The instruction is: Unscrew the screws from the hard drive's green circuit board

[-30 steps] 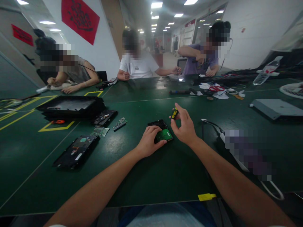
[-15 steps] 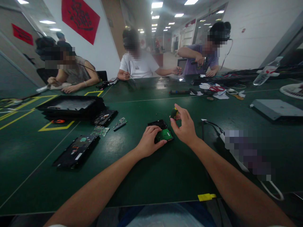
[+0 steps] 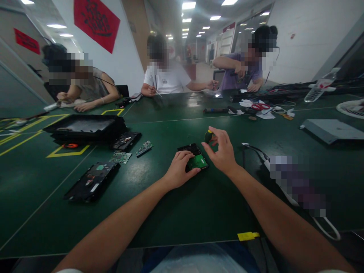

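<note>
A hard drive [image 3: 200, 162] with a green circuit board facing up lies on the green table in front of me. My left hand [image 3: 182, 168] grips it from the left, fingers over the top and thumb along the near edge. Above its right side, my right hand [image 3: 220, 149] holds a small screwdriver [image 3: 209, 135] with a dark and yellow handle between thumb and fingers. The screwdriver points down towards the board; its tip is too small to make out.
Left of the drive lie loose circuit boards [image 3: 144, 149], a black drive casing [image 3: 92, 182] and a large black tray [image 3: 85, 127]. A power strip [image 3: 280, 187] and a grey metal box [image 3: 332, 131] are on the right. Several people sit across the table.
My right thumb has slid slightly down and left, and the screwdriver handle has shifted a little between the fingers. The left hand and the hard drive stay in place.
</note>
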The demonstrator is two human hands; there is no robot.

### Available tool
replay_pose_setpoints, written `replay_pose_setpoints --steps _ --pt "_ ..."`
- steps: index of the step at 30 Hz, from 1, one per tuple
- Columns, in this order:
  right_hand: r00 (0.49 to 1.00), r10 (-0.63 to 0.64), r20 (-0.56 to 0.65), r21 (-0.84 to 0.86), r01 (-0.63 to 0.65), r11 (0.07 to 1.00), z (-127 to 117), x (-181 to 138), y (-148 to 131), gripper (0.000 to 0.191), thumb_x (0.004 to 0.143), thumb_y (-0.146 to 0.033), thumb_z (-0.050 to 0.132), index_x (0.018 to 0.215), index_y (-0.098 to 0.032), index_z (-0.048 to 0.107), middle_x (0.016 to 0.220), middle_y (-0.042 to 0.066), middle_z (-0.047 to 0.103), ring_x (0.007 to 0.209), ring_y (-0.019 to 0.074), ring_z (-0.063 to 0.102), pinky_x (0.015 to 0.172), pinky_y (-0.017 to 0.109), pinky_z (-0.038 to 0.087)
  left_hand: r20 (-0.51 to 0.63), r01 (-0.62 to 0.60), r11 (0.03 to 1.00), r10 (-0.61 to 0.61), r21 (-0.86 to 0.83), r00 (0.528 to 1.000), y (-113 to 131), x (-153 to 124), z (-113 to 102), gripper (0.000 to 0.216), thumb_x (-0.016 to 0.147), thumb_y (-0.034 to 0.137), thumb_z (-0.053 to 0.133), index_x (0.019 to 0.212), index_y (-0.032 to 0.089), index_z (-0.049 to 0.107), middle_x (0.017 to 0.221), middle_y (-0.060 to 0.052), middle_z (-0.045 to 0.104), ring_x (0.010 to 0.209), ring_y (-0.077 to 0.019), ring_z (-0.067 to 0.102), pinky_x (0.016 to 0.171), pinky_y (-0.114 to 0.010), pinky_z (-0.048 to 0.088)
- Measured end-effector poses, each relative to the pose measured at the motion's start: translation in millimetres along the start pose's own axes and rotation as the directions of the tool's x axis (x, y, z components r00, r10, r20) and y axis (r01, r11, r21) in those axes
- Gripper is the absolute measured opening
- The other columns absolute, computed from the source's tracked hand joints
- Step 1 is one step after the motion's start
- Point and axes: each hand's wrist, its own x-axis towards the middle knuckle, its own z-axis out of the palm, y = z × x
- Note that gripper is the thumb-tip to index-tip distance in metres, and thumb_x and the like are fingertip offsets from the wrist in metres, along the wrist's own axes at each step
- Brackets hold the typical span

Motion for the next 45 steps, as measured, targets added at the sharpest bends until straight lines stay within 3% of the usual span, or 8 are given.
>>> replay_pose_setpoints --steps 5,10,15,20,30,36,41,45 --pt "1.000 0.001 0.006 0.022 -0.002 1.000 0.8 -0.4 1.6 0.064 0.097 -0.024 0.060 0.156 -0.034 0.036 0.136 0.011 0.056 0.096 0.0231 0.067 0.090 0.048 0.062 0.002 -0.005 1.000 0.005 -0.007 1.000 -0.2 0.3 -0.3 0.051 0.090 0.047 0.074 0.132 0.020 0.062 0.136 -0.012 0.061 0.132 -0.0318 0.051 0.114 -0.052 0.046" --pt "1.000 0.012 -0.013 0.009 -0.012 1.000 1.0 -1.1 1.1 0.061 0.096 -0.028 0.064 0.152 -0.034 0.041 0.133 0.011 0.056 0.092 0.0234 0.066 0.082 0.047 0.063 -0.006 -0.006 1.000 0.006 -0.008 1.000 0.1 0.2 -0.7 0.051 0.090 0.048 0.074 0.132 0.021 0.062 0.136 -0.011 0.061 0.131 -0.0320 0.051 0.113 -0.052 0.046" --pt "0.999 0.032 -0.006 0.036 -0.032 0.999 2.5 -2.5 2.9 0.062 0.098 -0.026 0.060 0.154 -0.032 0.037 0.135 0.012 0.056 0.096 0.0237 0.068 0.090 0.050 0.062 0.002 -0.005 1.000 0.005 -0.012 1.000 -0.9 0.6 0.1 0.051 0.089 0.048 0.075 0.131 0.022 0.062 0.135 -0.011 0.061 0.131 -0.0325 0.051 0.113 -0.053 0.046" --pt "1.000 0.015 -0.019 0.014 -0.015 1.000 2.6 -1.4 3.4 0.061 0.095 -0.028 0.065 0.150 -0.033 0.040 0.133 0.011 0.055 0.091 0.0219 0.066 0.079 0.044 0.064 -0.003 -0.002 1.000 0.002 -0.004 1.000 -1.6 0.5 1.1 0.051 0.089 0.046 0.076 0.132 0.022 0.062 0.136 -0.011 0.061 0.131 -0.0324 0.051 0.113 -0.053 0.046" --pt "1.000 0.009 -0.022 0.016 -0.009 1.000 2.0 -1.8 3.6 0.059 0.095 -0.028 0.065 0.150 -0.032 0.042 0.137 0.012 0.055 0.095 0.0238 0.066 0.078 0.045 0.064 0.000 0.003 1.000 -0.003 -0.008 1.000 2.3 0.9 -1.5 0.050 0.090 0.047 0.075 0.131 0.021 0.062 0.135 -0.012 0.061 0.132 -0.0328 0.051 0.113 -0.054 0.046" --pt "1.000 -0.003 -0.004 0.031 0.003 1.000 1.8 -1.8 2.2 0.062 0.098 -0.025 0.060 0.155 -0.033 0.036 0.139 0.012 0.055 0.097 0.0234 0.067 0.090 0.049 0.062 0.005 0.003 1.000 -0.003 -0.016 1.000 0.7 0.8 -1.0 0.052 0.089 0.047 0.075 0.132 0.022 0.062 0.135 -0.012 0.061 0.131 -0.0327 0.051 0.112 -0.054 0.047" --pt "1.000 0.001 -0.013 0.017 -0.001 1.000 1.2 -1.3 0.8 0.060 0.096 -0.028 0.064 0.152 -0.034 0.040 0.136 0.011 0.054 0.095 0.0232 0.067 0.079 0.045 0.064 0.003 0.000 1.000 0.000 -0.011 1.000 -0.7 1.1 -0.2 0.050 0.090 0.048 0.074 0.131 0.023 0.063 0.135 -0.011 0.061 0.131 -0.0329 0.052 0.112 -0.055 0.047" --pt "1.000 0.003 0.005 0.051 -0.004 0.999 1.2 -1.3 0.4 0.062 0.098 -0.024 0.060 0.155 -0.033 0.037 0.141 0.012 0.053 0.100 0.0232 0.069 0.090 0.048 0.063 0.000 -0.002 1.000 0.002 -0.008 1.000 -0.2 0.7 -1.1 0.050 0.090 0.048 0.074 0.131 0.023 0.063 0.136 -0.011 0.061 0.132 -0.0331 0.051 0.113 -0.055 0.047"
